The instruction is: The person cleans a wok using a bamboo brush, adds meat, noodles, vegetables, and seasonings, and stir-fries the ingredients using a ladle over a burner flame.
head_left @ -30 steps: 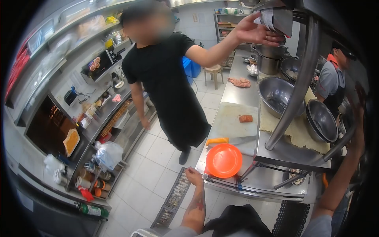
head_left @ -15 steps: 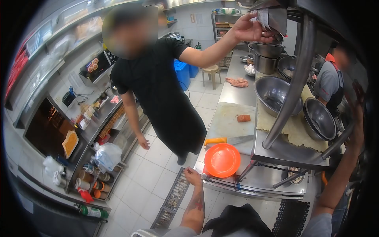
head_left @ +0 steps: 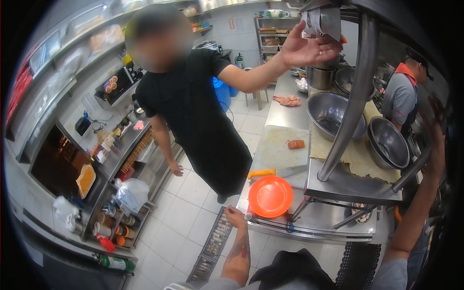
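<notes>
My left hand (head_left: 235, 217) hangs beside the near corner of the steel worktable, fingers curled in, with nothing visible in it. Just right of it an orange plate (head_left: 270, 196) sits on the table. Behind the plate lies a knife (head_left: 263, 173) with an orange handle, its blade on the white cutting board (head_left: 275, 145). A reddish block of raw fish or meat (head_left: 296, 144) rests on that board. My right hand (head_left: 436, 113) is raised at the far right in shadow, fingers stretched upward, near the steel shelf frame; whether it touches anything is unclear.
A co-worker in black (head_left: 193, 111) faces me, one arm raised to papers (head_left: 323, 23) hanging from the rack. Another person (head_left: 403, 92) stands behind the rack. Metal bowls (head_left: 337, 116) fill the raised shelf (head_left: 348, 186). Pale raw meat (head_left: 287, 100) lies farther back. A floor grate (head_left: 212, 246) runs below.
The co-worker's raised hand has opened out below the papers. The person behind the rack has turned their head away. My view has shifted slightly; both my hands stay about where they were.
</notes>
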Available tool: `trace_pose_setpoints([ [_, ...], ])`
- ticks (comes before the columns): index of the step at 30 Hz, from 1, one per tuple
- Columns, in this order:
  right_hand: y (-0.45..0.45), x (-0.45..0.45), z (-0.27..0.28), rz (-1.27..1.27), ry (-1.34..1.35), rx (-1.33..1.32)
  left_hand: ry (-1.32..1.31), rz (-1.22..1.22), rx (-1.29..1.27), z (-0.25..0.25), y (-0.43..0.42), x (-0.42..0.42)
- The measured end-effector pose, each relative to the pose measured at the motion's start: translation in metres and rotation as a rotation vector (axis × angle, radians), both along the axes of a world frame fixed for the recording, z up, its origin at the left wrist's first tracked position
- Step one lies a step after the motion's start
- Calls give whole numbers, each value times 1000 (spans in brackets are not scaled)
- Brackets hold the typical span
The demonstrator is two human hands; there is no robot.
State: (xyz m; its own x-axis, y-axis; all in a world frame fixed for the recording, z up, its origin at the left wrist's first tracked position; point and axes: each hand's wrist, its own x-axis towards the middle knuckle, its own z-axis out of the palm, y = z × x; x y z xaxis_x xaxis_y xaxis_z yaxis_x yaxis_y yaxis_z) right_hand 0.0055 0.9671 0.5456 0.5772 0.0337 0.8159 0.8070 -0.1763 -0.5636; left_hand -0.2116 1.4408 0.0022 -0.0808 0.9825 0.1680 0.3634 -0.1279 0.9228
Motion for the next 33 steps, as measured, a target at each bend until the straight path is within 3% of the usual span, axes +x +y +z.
trace_pose_setpoints([
  [8, 3, -1, -1, -19, -78, 162, -6, -21, -4, 2, 4, 0],
  [10, 5, -26, -1, -125, 38, 167, -696, 117, -203, -39, 11, -8],
  [11, 1, -31, -7, -260, 33, 1, -483, -39, -154, -75, 6, -29],
  [12, -4, -34, -10, -396, 19, -168, -17, -298, -235, -112, -23, -57],
  [13, -6, -39, -13, -404, 1, -170, 430, -567, -178, -136, -53, -85],
  [14, -7, -48, -22, -390, -132, -217, 445, -1000, -332, -130, -108, -106],
  [15, -13, -58, -31, -370, -260, -262, 499, -1320, -699, -149, -158, -133],
  [16, -34, -61, -36, -350, -320, -391, 521, -2217, -398, -134, -190, -135],
  [17, -62, -60, -44, -327, -384, -523, 215, -1613, -918, -120, -274, -160],
  [18, -84, -54, -66, -183, -172, -279, 196, -1613, -912, -116, -285, -154],
  [19, -106, -43, -92, -35, 42, -42, 367, -1718, -844, -120, -297, -143],
  [21, -155, -17, -134, 11, 319, -6, 737, -1899, -679, -127, -314, -118],
  [22, -168, -16, -130, 3, 318, -7, 940, -1980, -583, -132, -325, -108],
  [23, -179, -26, -129, -94, 441, -259, 1164, -2061, -476, -126, -337, -106],
  [24, -199, -43, -132, -217, 586, -497, 1241, -2061, -535, -121, -337, -99],
  [25, -216, -39, -153, -329, 261, -578, 1355, -2086, -590, -99, -329, -89],
  [26, -232, -52, -155, -327, 408, -601, 1484, -2161, -1100, -30, -325, -73],
  [27, -261, -60, -172, -409, 328, -827, 1656, -2255, -1065, -41, -327, -76],
  [28, -297, -63, -214, -418, 346, -850, 1752, -2486, -338, -52, -329, -69],
  [29, -331, -64, -257, -268, 630, -791, 1658, -2652, 419, -66, -341, -61],
  [30, -362, -79, -279, -180, 586, -829, 1359, -2561, 549, -65, -360, -55],
  [31, -388, -98, -305, -143, 731, -811, 1149, -2497, -144, -57, -395, -40],
  [32, -411, -116, -317, -105, 919, -849, 943, -2229, -780, -56, -441, -31],
  [33, -438, -136, -341, -121, 980, -796, 921, -2414, -741, -79, -501, -17],
])
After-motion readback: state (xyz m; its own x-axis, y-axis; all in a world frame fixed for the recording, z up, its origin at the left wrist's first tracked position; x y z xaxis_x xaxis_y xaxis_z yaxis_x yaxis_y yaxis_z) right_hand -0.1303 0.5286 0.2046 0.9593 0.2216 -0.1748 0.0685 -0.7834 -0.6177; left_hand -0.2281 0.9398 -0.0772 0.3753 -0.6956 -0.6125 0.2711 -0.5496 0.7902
